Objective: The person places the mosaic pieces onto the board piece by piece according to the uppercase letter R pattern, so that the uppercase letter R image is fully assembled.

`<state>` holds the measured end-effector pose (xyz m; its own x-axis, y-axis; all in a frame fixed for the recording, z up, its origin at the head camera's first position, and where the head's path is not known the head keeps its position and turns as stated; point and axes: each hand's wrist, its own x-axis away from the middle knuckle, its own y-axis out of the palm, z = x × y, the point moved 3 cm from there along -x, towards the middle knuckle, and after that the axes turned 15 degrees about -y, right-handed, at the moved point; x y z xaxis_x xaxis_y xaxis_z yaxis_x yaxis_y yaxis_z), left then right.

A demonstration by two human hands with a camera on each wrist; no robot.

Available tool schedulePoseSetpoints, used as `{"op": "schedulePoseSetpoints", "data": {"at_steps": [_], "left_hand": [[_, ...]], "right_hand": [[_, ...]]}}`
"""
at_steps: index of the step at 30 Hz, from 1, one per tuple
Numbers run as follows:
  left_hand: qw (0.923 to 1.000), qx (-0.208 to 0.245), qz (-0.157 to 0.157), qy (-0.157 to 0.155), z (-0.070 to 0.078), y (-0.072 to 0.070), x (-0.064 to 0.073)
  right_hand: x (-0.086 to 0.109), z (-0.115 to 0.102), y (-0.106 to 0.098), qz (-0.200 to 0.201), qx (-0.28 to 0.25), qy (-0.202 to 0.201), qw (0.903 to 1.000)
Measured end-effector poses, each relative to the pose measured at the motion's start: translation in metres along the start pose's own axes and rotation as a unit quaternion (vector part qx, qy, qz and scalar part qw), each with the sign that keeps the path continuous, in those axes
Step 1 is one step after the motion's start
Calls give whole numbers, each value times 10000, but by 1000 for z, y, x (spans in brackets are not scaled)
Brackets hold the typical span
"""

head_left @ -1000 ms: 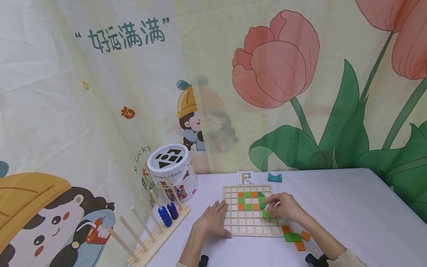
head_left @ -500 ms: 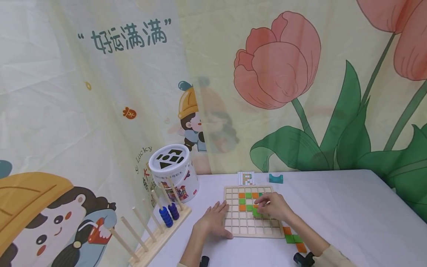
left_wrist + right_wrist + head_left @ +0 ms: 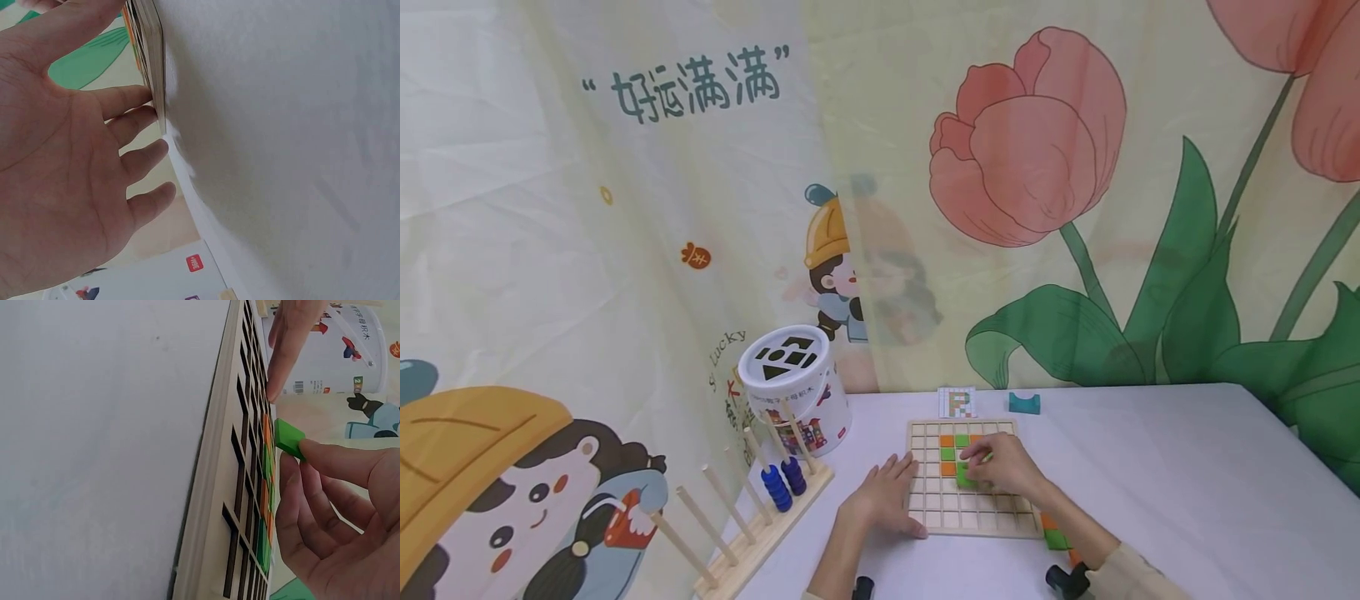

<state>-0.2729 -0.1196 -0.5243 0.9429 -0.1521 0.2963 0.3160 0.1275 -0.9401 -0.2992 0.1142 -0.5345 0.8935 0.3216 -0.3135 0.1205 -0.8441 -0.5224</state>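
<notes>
green and square, a small wooden-toy tile (image 3: 289,437) is pinched between the thumb and fingertips of the right hand (image 3: 1006,463), with the other fingers bent in below. the tile is tipped, just over the grid board (image 3: 970,522), near its colored squares. the left hand (image 3: 883,497) has its fingers long and a bit spread, gripping nothing, with fingertips touching the left edge of the board. on the board, orange tiles (image 3: 949,469) and light green tiles (image 3: 948,454) sit in the little boxes, and a dark green piece (image 3: 262,540) shows in the right wrist view. the right hand hides some of them from above. by the near right corner, loose tiles (image 3: 1056,540) lie on the white tablecloth (image 3: 1150,467), partly under the right arm. behind the board are a picture card (image 3: 957,402) and a teal curved block (image 3: 1024,403). off to the left stand a peg rack (image 3: 752,542) with blue beads (image 3: 777,487) and a white bucket (image 3: 797,383) with shaped holes in its lid. past the table hangs a cloth with a big pink tulip (image 3: 1028,150).
</notes>
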Motion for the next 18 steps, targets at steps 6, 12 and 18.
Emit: {"op": "schedulePoseSetpoints", "data": {"at_steps": [6, 12, 18], "left_hand": [[10000, 67, -8, 10, -1, -3, 4], [9999, 146, -14, 64, -1, -5, 6], [9999, 98, -4, 119, 0, -4, 5]], "right_hand": [[-6, -1, 10, -92, 72, -189, 9998], [-10, -8, 20, -258, 216, -348, 9988], [-10, -9, 26, -277, 396, -372, 9981]]}}
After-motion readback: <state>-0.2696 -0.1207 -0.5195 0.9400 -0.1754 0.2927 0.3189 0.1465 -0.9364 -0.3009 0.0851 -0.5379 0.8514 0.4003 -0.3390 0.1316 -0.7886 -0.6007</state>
